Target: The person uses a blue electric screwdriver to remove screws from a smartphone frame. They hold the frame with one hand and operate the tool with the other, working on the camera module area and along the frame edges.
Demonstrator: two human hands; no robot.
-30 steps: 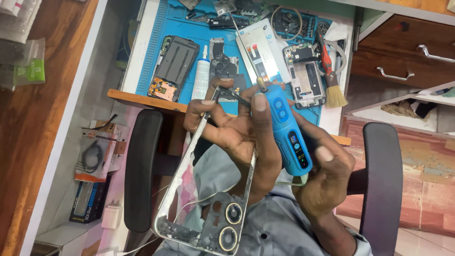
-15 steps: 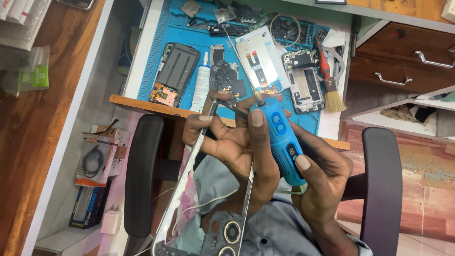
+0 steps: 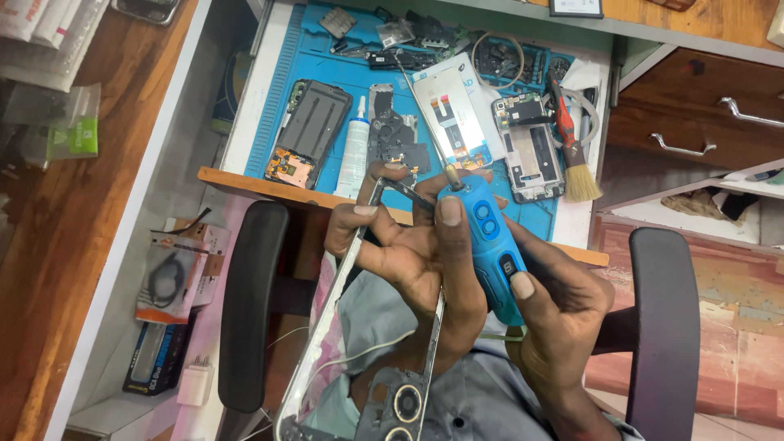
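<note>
A right hand (image 3: 563, 302) closes around a blue electric screwdriver (image 3: 490, 245), its grip full on the barrel, while the left hand (image 3: 408, 253) pinches a bare phone frame (image 3: 343, 327) by its thin side rails above the lap. The frame looks light, stiff and easily bent, best held at its edges. Behind, opened phones (image 3: 306, 131), a glue tube (image 3: 355, 151) and a brush (image 3: 572, 155) lie on the blue-matted surface (image 3: 278, 90).
</note>
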